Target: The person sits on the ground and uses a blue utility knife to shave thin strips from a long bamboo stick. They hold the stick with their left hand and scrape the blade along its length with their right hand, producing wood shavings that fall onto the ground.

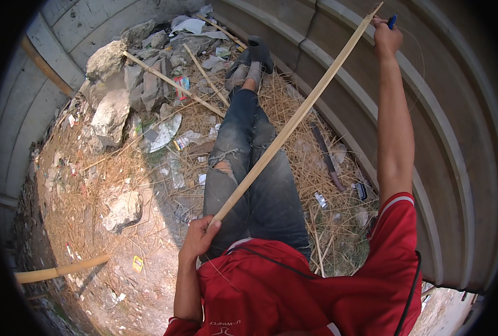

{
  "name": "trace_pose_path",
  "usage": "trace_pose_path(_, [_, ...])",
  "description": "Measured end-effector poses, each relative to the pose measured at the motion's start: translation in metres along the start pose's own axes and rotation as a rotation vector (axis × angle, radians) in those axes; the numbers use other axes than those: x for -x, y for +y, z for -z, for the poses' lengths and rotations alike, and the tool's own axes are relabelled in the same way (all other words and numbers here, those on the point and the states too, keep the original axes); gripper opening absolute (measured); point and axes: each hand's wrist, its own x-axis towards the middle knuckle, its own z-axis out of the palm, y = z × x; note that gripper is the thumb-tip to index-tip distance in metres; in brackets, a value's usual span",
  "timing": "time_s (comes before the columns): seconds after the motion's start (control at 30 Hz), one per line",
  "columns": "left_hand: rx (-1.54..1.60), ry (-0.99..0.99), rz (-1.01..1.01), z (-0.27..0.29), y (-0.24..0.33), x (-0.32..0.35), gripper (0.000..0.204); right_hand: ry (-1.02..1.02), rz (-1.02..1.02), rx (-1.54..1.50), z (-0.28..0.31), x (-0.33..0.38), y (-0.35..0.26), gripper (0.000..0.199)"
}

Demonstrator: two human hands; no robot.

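Note:
A long split bamboo strip (299,116) slants across my lap, from near my waist up to the far right. My left hand (197,239) is closed around its near end, thumb on top. At the far right, my outstretched right hand (387,40) is closed on a small blue object (392,21) beside the strip's far tip. What the blue object is cannot be made out. A thin line or thread loops down from that hand (422,67). Whether the right fingers also touch the strip is unclear.
My legs (254,162) stretch forward over straw. Right of them lie a machete (323,148) and a small black object (361,191). Ribbed metal sheeting (439,145) rises at the right. Rubble (111,115), bamboo pieces (173,84) and litter lie left; a bamboo pole (64,269) juts in.

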Motion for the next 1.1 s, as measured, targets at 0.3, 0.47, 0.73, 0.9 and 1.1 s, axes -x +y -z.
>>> trace_pose_path(0.3, [-0.020, 0.062, 0.058, 0.005, -0.056, 0.051, 0.043, 0.384, -0.624, -0.421, 0.029, -0.057, -0.013, 0.023])
trace_pose_path(0.47, [0.499, -0.058, 0.145, -0.009, -0.032, 0.022, 0.039, -0.468, -0.434, -0.306, 0.045, -0.042, 0.008, 0.027])
trace_pose_path(0.73, [0.791, -0.206, -0.058, -0.014, 0.046, -0.041, 0.040, -1.680, -0.154, 0.906, 0.044, 0.232, 0.014, 0.050])
trace_pose_path(0.9, [0.621, -0.090, -0.061, -0.021, 0.063, -0.057, 0.046, -1.631, -0.052, 1.017, 0.062, 0.269, 0.018, 0.055])
trace_pose_path(1.1, [0.505, 0.083, 0.001, -0.032, 0.088, -0.068, 0.048, -1.397, -0.128, 0.224, 0.084, 0.314, -0.051, 0.051])
